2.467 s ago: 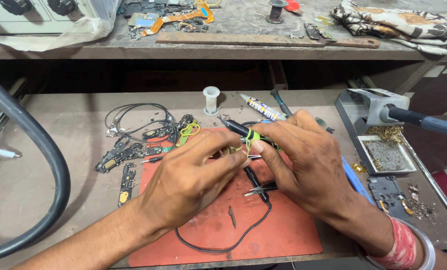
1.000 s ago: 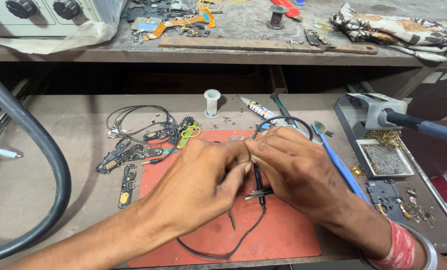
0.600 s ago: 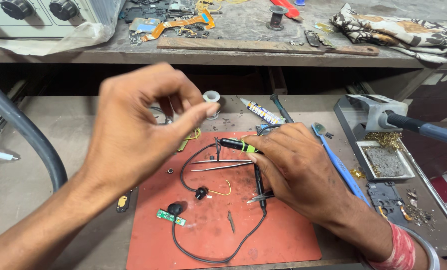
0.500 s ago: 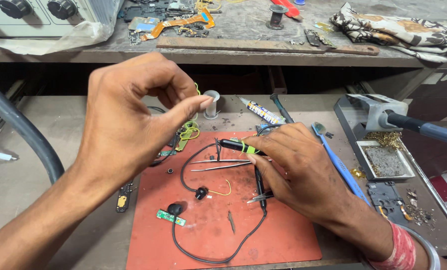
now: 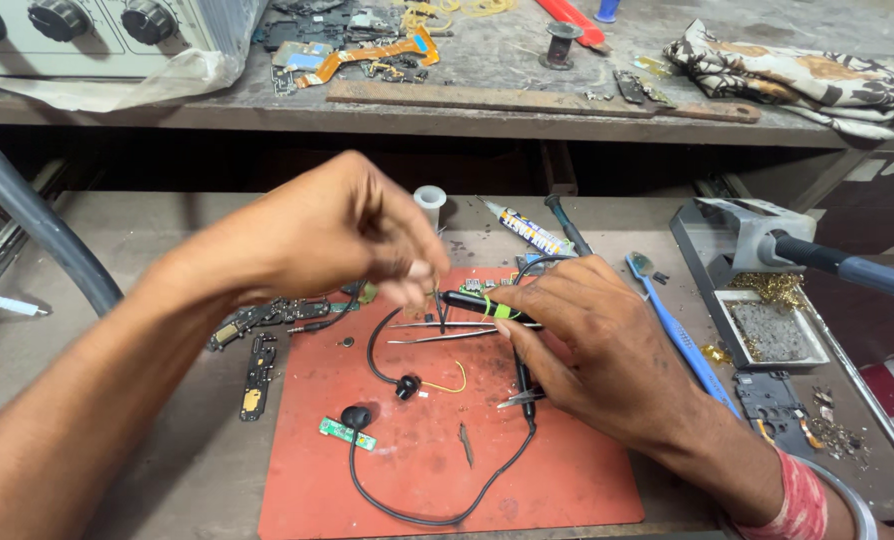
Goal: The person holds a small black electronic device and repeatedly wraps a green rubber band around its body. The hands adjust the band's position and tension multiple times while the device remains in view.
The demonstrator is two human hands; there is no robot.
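1. Black cable loops on the red mat, small green board beside it.
2. R hand rests on mat, fingers pinched on black-green tool; tweezers lie just below.
3. L hand raised, fingertips pinched on something thin; can't tell what.
4. Risk, imo: tip could slip and snag cable.
5. Further back: blue toothbrush, glue tube, white spool.

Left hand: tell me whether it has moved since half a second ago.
Yes. The left hand has come down and to the right: it was level with the white spool before, and its fingers now reach the top edge of the red mat.
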